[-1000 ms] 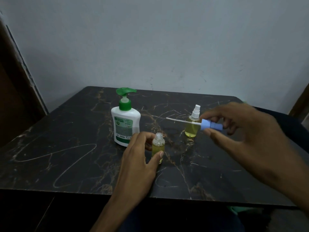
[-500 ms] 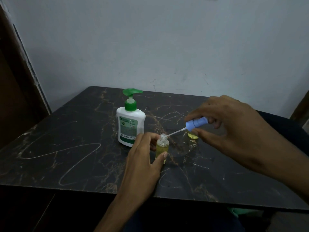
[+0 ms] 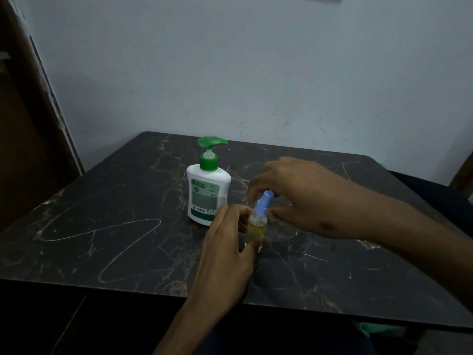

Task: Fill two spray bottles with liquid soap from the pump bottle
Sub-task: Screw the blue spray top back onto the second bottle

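A white pump bottle (image 3: 206,193) with a green pump head stands upright near the middle of the dark marble table (image 3: 102,226). Just right of it, my left hand (image 3: 227,244) grips a small clear spray bottle (image 3: 256,228) holding yellow liquid soap. My right hand (image 3: 297,198) holds the blue spray cap (image 3: 263,203), tilted slightly, with its lower end at the bottle's neck. The dip tube is out of sight, apparently inside the bottle. The second spray bottle is hidden behind my right hand.
A pale wall rises behind the table. A dark wooden frame (image 3: 38,124) runs down the left side. The table's front edge (image 3: 153,293) is close to my body, and a dark seat (image 3: 435,190) sits at the right.
My right hand has swung the blue spray cap from level to nearly upright and lowered it onto the small bottle's neck, so the white tube has gone inside. My left hand kept its grip.
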Motion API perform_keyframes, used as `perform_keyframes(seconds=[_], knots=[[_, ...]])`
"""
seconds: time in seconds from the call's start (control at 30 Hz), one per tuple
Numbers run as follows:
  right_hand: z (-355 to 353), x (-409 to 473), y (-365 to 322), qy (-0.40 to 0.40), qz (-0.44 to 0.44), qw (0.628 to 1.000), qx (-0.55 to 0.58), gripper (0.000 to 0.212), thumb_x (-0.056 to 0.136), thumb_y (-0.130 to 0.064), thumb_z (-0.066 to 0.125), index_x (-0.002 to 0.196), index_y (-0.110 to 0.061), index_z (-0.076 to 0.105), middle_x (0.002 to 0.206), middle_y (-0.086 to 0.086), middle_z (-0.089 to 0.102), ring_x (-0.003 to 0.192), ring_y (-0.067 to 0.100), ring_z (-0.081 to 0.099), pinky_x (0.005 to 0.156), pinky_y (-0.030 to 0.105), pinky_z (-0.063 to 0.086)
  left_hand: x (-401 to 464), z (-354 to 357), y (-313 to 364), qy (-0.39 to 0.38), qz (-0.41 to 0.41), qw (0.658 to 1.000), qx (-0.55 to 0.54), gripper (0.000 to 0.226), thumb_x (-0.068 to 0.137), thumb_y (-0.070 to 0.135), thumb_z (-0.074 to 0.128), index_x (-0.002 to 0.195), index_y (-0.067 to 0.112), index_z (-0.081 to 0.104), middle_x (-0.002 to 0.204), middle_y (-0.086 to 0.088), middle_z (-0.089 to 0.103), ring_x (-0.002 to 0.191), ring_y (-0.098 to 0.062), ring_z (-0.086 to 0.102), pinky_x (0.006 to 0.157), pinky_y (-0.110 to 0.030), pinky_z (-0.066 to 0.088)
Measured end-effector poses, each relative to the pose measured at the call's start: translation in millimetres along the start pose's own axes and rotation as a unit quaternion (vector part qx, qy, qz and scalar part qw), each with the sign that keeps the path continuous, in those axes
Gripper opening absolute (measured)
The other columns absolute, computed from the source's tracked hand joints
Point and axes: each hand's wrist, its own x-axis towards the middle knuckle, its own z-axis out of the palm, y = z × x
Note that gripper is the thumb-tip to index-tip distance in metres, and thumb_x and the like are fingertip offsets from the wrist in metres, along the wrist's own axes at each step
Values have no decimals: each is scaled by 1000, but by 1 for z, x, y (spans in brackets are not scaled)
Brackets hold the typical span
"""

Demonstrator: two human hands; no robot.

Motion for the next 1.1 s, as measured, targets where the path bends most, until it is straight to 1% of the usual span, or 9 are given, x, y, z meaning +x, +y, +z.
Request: perform_keyframes(seconds=[0.1,0.23,0.4,0.57,0.63,0.73,0.97,1.03,1.1], knots=[[2,4,-1,-4,5,1000,-2,20,93,-19,67,107,-33,69,105,-12,60,94,7,57,77,23,46,0,1,-3,2,2,1000,-1,21,96,24,75,111,32,64,107,17,60,102,-2,59,76,-14,45],[6,8,-1,-22,17,1000,8,22,92,-15,66,105,-33,71,104,-11,60,91,7,57,71,15,40,1,2,-4,0,-4,1000,-18,16,99,26,72,111,32,62,106,16,64,100,-2,62,75,-15,47],[10,13,1,-27,24,999,13,24,90,-13,69,104,-32,73,102,-12,63,92,6,59,77,24,51,0,3,-4,-11,-15,998,-64,12,102,31,70,112,33,63,105,14,73,97,-6,71,79,-35,59],[13,16,3,-23,31,999,5,5,92,-26,72,88,-28,69,87,-11,64,78,6,60,66,25,50,0,3,-4,-22,-30,997,-71,17,101,26,70,113,35,63,107,16,74,99,-3,72,81,-34,61],[15,18,3,-17,31,999,-8,26,93,-40,73,74,-32,57,74,-14,57,68,3,55,57,19,38,0,3,-5,-22,-31,997,-66,20,101,23,71,111,37,62,106,16,73,99,-4,71,81,-33,61],[18,20,1,-8,45,999,-26,40,94,-53,67,67,-33,44,68,-17,48,61,1,50,56,21,35,0,2,-5,-24,-33,997,-63,18,101,20,70,108,36,62,104,16,72,98,-3,70,79,-33,60],[19,18,-1,22,59,997,-44,47,93,-68,56,69,-29,46,67,-13,50,58,4,49,52,22,32,0,1,-5,-28,-32,997,-59,35,96,11,72,117,39,62,111,17,72,103,-2,70,82,-33,61],[15,15,1,31,37,998,-27,39,91,-68,59,84,-29,60,78,-13,63,67,4,57,57,24,43,1,2,-6,-26,-28,998,-52,30,97,13,73,109,37,61,105,16,72,98,-2,70,77,-30,59],[9,13,2,21,14,1000,0,24,93,-54,67,106,-34,64,90,-18,69,72,-6,57,62,14,42,2,2,-6,-18,-24,998,-55,24,98,18,73,104,37,59,100,15,72,93,-3,70,73,-22,56]])
